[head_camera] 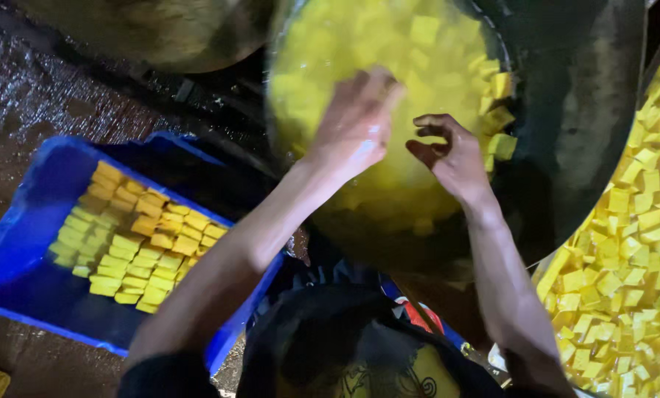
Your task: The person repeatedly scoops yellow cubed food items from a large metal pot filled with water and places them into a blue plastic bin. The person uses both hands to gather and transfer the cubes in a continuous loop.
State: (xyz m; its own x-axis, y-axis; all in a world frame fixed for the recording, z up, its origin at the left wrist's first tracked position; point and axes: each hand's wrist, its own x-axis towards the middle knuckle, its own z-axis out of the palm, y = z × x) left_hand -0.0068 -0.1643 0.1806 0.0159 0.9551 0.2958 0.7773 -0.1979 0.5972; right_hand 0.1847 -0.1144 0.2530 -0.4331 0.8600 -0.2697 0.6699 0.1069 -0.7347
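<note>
while over yellow cubes (389, 81), hands (356, 121) spread

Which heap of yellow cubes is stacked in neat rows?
The one in the blue crate at left: its yellow cubes sit in tidy rows. The big pan and right-hand pile are jumbled.

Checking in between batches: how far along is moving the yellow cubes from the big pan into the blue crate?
Done: neat rows of yellow cubes fill about half of the blue plastic crate. In hand: both the left hand and the right hand are over the large dark round pan, neither clearly gripping anything. Left: many loose yellow blocks remain in its yellow liquid, and the crate has bare floor.
</note>
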